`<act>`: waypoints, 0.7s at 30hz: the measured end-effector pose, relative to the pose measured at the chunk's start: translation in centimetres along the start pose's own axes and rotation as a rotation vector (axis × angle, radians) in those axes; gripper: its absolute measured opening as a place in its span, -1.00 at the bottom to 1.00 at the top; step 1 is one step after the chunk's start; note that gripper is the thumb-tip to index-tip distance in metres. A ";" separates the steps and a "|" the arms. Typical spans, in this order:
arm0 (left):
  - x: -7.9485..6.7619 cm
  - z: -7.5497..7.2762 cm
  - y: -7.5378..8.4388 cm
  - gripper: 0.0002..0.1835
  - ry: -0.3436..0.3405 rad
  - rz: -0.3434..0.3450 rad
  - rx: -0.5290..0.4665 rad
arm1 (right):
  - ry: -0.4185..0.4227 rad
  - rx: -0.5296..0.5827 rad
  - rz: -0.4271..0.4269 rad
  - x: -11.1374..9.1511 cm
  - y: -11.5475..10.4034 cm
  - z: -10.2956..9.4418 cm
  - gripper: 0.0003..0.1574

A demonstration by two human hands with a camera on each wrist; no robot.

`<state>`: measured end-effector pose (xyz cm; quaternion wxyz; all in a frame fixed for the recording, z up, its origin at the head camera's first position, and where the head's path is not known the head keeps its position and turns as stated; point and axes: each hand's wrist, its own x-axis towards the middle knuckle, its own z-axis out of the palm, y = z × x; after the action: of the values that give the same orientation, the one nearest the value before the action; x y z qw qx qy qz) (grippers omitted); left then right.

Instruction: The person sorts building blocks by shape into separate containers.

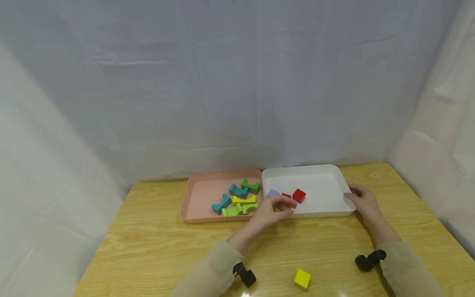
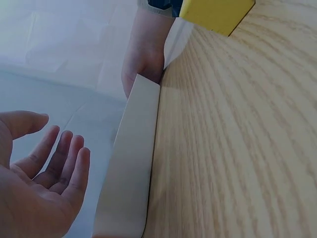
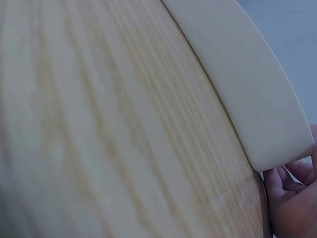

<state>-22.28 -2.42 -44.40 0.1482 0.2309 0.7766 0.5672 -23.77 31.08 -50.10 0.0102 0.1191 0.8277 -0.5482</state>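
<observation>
My left hand [image 1: 272,211] hovers over the near left corner of the white tray [image 1: 323,181]. Its fingers are loosely bent, with nothing between them and the thumb in the left wrist view. Under and beside it lie a red cube [image 1: 299,196], a second, partly covered red block [image 1: 286,195] and a pale blue block [image 1: 273,192]; a bit of yellow shows below the fingers. At the tray's right end my right hand [image 1: 365,204] grips the rim, thumb on top. In the right wrist view its curled fingers [image 3: 285,181] sit beneath the tray's corner.
A pink tray [image 1: 196,198] adjoins the white one on the left, holding several arch-shaped blocks such as a yellow one [image 1: 244,200] and a teal one [image 1: 221,204]. One yellow cube [image 1: 302,279] lies on the wooden table [image 1: 148,247] between the forearms. White cloth hangs behind and at both sides.
</observation>
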 end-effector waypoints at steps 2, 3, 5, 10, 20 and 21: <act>-0.2 0.1 -0.1 -0.75 -0.006 -0.003 0.002 | 0.002 -0.004 0.001 0.0 0.1 0.0 -0.22; -0.3 0.1 -0.1 -0.75 -0.011 -0.006 0.000 | 0.002 -0.006 0.001 0.0 0.1 0.0 -0.22; -0.5 0.1 -0.1 -0.75 -0.021 -0.009 -0.001 | 0.001 -0.007 0.004 0.0 0.1 0.0 -0.22; -0.8 0.1 -0.1 -0.74 -0.047 0.011 -0.002 | 0.002 -0.012 0.020 0.1 -0.1 0.1 -0.22; -1.7 0.4 -0.5 -0.74 -0.100 0.027 -0.014 | 0.006 -0.007 0.006 0.1 -0.2 0.1 -0.23; -1.8 0.4 -0.5 -0.74 -0.107 0.035 -0.012 | 0.007 -0.004 0.003 0.1 -0.2 0.1 -0.23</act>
<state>-20.62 -3.17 -45.09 0.1809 0.2734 0.7599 0.5613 -23.93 30.95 -50.00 0.0083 0.1225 0.8286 -0.5462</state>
